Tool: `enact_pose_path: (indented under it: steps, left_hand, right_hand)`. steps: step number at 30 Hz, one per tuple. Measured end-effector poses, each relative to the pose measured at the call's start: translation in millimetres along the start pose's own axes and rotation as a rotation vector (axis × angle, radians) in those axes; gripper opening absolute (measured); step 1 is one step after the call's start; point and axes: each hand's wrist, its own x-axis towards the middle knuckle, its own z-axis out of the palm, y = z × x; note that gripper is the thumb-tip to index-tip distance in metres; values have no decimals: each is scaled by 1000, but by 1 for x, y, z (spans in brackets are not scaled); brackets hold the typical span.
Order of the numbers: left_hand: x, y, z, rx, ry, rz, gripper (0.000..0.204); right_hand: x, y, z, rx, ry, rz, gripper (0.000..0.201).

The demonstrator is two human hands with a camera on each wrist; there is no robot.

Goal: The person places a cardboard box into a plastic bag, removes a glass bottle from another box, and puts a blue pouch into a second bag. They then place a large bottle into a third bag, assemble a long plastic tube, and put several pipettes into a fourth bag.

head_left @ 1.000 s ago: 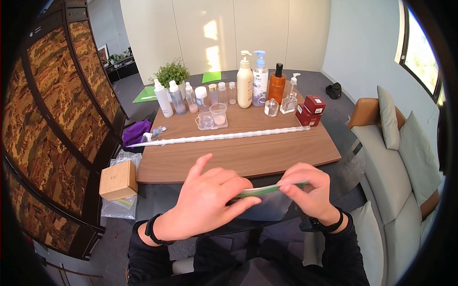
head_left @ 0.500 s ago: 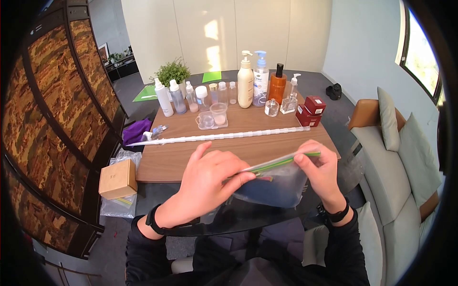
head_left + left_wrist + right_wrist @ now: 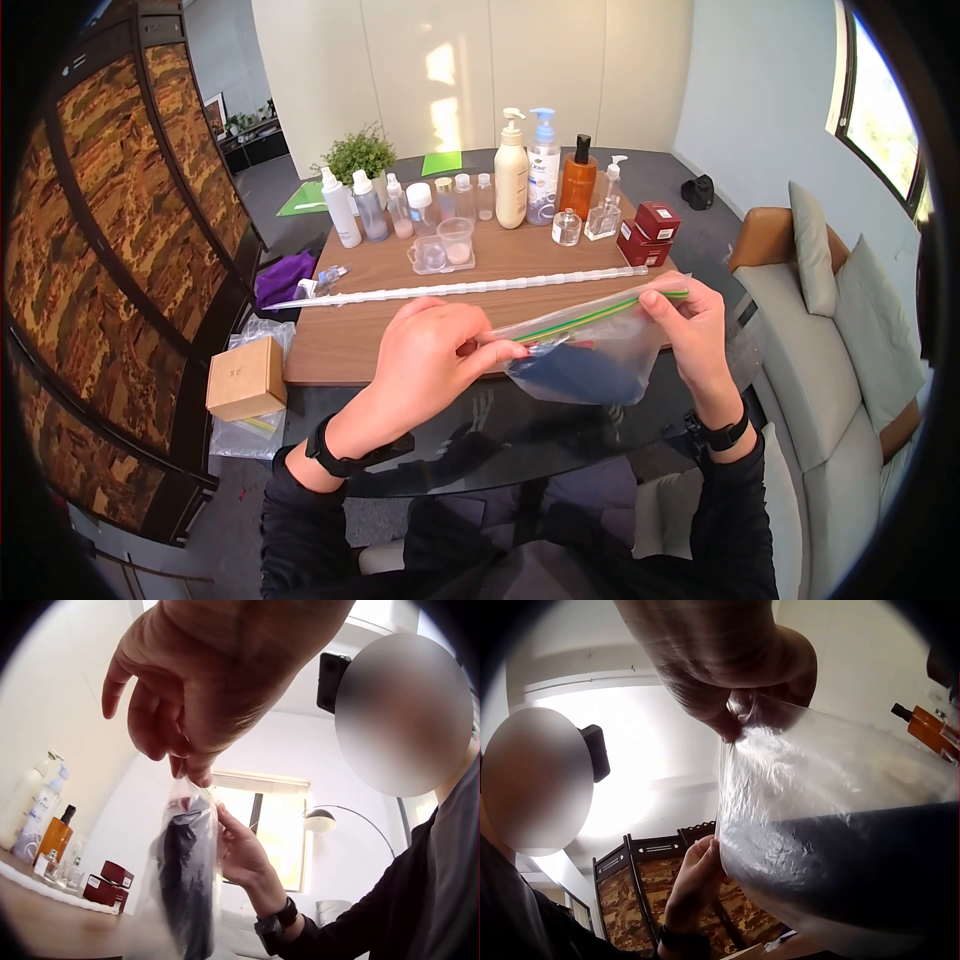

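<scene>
A clear zip bag (image 3: 635,338) with a green and yellow closure strip hangs between both hands, above the near edge of the wooden board. Inside it sits a dark blue item (image 3: 578,374), its kind blurred by the plastic; a bit of red shows near the strip. My left hand (image 3: 428,345) pinches the bag's left end at the strip between thumb and fingers. At the upper right corner, my right hand (image 3: 697,335) grips the strip, thumb on the near side. The right wrist view shows the bag's wrinkled plastic (image 3: 780,761) stretched below that hand.
A long white strip (image 3: 470,287) crosses the wooden tabletop (image 3: 350,345). Behind it stand several bottles, among them a cream pump bottle (image 3: 511,180), plus dark red boxes (image 3: 645,245). A cardboard box (image 3: 245,378) sits at the left; a sofa (image 3: 830,320) is on the right.
Both hands have lifted the bag up and away from the body. My right hand has moved rightward, so the strip is stretched longer and more of the dark blue contents shows.
</scene>
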Motion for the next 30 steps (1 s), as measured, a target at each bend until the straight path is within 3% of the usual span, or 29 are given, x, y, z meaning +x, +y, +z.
enact_pose_path:
  steps: [3,6,9,10,12,14,17,18,21,22,25,30]
  left_hand:
    - [-6,-8,4,111,-53,-13,32]
    - [-4,-8,12,-117,-189,-179,53]
    - [-13,-34,41,-185,-271,-51,86]
    - [-12,-39,46,-272,-467,-112,102]
    - [-16,-44,62,-432,-507,-100,106]
    - [-14,-46,77,-627,-528,-23,110]
    - [-2,-29,70,-703,-497,61,108]
    - [-6,-20,69,-803,-378,59,94]
    - [-4,-10,61,-868,-570,-118,80]
    - [-11,-8,72,-877,-319,-43,53]
    - [-21,-15,68,-850,-394,-169,47]
    - [-33,-15,35,-834,-455,-307,38]
  right_hand:
    - [0,-1,-2,15,47,59,17]
    - [5,-2,-1,151,98,129,19]
    - [8,-2,2,352,34,175,22]
    - [7,1,1,409,27,166,23]
    - [9,0,1,520,9,148,26]
    - [11,-15,14,662,111,256,29]
    - [14,-16,21,786,116,338,35]
    - [15,-14,23,805,116,358,34]
    - [18,1,26,836,104,415,33]
    - [19,6,26,840,98,434,33]
    - [18,16,31,857,99,503,33]
    - [9,25,51,795,25,606,54]
